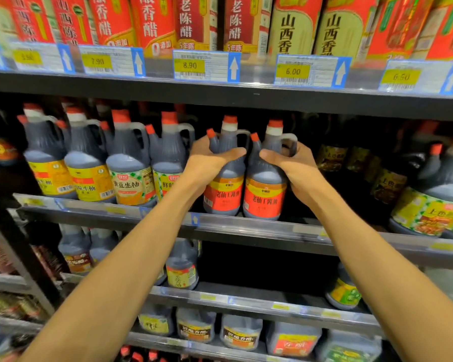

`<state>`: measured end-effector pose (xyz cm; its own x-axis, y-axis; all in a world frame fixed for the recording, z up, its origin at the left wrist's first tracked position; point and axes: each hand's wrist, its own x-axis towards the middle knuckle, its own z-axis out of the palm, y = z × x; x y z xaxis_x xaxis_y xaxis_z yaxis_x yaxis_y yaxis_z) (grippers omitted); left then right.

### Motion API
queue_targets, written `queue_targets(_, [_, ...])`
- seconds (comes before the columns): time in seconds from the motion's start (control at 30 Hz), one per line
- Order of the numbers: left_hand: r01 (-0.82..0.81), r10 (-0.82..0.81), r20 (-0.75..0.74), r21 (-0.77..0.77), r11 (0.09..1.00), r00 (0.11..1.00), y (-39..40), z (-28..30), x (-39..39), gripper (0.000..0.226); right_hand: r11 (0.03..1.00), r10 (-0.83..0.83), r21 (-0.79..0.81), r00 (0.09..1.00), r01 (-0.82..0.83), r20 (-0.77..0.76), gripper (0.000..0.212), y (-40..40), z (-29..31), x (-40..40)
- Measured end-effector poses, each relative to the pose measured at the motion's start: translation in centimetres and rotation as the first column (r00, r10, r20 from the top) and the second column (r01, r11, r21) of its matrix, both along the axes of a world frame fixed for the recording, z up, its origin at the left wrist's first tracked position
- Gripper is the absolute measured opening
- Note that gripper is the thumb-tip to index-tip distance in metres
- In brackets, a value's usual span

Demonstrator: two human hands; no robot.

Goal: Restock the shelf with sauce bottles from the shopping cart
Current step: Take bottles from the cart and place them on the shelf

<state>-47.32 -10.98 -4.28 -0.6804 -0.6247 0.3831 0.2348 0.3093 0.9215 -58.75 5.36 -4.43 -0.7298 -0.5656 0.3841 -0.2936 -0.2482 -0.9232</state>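
Right now your left hand (pixel 207 163) wraps the shoulder of one red-label bottle (pixel 224 178), thumb stretched across its front just under the neck, fingers curled behind. Your right hand (pixel 296 165) grips the second red-label bottle (pixel 266 184) the same way from the other side, thumb pointing left across the shoulder, fingers going behind near the handle loop. Both bottles stand upright side by side, touching or nearly so, with their bases at the front edge of the middle shelf (pixel 246 226), about midway along it. Each has a red cap and a small red spout cap, and dark sauce fills them.

Toward the left end of that same shelf, four yellow-label bottles (pixel 92 165) stand in a row along the front edge, more rows dim behind them. Past your right hand is a dark gap in the front row, then a big jug (pixel 434 199) with a yellow-green label at the right end.

On the shelf above, red and cream cartons (pixel 293 24) sit behind price tags (pixel 205 66) reading 7.90, 8.90, 6.00 and 6.50. The lower shelves (pixel 246 296) hold a few more dark bottles and squat jugs, blurred at the edges.
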Motion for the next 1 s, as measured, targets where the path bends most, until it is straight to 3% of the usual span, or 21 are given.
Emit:
queue_targets(0.1, [0.011,-0.011,-0.022,-0.02,1.0,1.0,0.4,-0.7,0.5,0.02,0.997,0.067,0.024,0.996,-0.069,0.064,0.037,0.5,-2.0,0.5])
queue_targets(0.3, [0.042,-0.041,-0.056,0.019,0.999,0.998,0.9,-2.0,1.1,0.032,0.998,0.061,0.026,0.993,-0.064,0.105,0.037,0.8,-3.6,1.4])
queue_targets(0.5, [0.053,-0.062,0.069,0.126,0.991,0.996,0.5,-4.3,1.9,0.086,0.993,0.04,0.107,0.991,-0.054,0.127,0.061,1.2,-3.9,1.6])
queue_targets(0.7, [0.022,-0.042,0.183,0.105,0.994,0.982,0.5,-4.2,2.7,0.112,0.984,0.067,0.157,0.986,-0.091,0.152,0.083,1.3,-4.2,1.5])
queue_targets(0.77, [0.016,-0.035,0.192,0.105,0.994,0.981,0.6,-4.1,2.7,0.111,0.983,0.067,0.157,0.985,-0.093,0.162,0.084,1.3,-4.0,1.5])
queue_targets(0.9, [0.105,-0.124,0.109,0.166,0.981,0.986,0.9,-3.7,2.4,0.094,0.986,0.06,0.147,0.985,-0.084,0.162,0.062,1.2,-4.0,1.3])
queue_targets(1.0, [0.105,-0.125,0.092,0.197,0.975,0.988,0.9,-3.9,1.8,0.095,0.987,0.056,0.14,0.985,-0.08,0.165,0.058,1.2,-3.8,1.2])
